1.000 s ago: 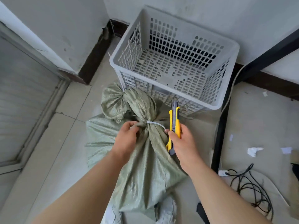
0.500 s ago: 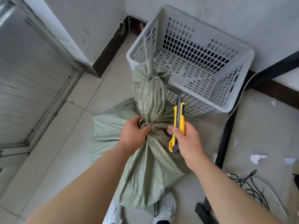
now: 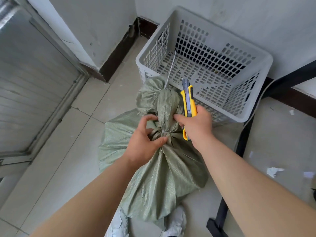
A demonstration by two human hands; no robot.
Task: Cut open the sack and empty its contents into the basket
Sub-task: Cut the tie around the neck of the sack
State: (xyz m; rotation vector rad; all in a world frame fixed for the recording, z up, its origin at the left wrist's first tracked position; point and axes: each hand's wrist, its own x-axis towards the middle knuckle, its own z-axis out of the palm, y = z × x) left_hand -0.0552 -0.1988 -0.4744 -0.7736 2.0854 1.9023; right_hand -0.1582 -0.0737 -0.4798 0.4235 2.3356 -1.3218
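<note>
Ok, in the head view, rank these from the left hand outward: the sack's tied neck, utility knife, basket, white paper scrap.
1. Neck of the sack: gripped by the left hand.
2. Utility knife: just across the neck, held in the right hand.
3. Basket: behind the sack, by the wall.
4. Paper scrap: on the floor, far right.

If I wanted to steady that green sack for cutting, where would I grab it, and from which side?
Probably the sack at its gathered neck, by the tie, coming from the left. The fabric bunches narrow there, so fingers wrap round it, as the left hand does, leaving the other side to the knife in the right hand.
</note>
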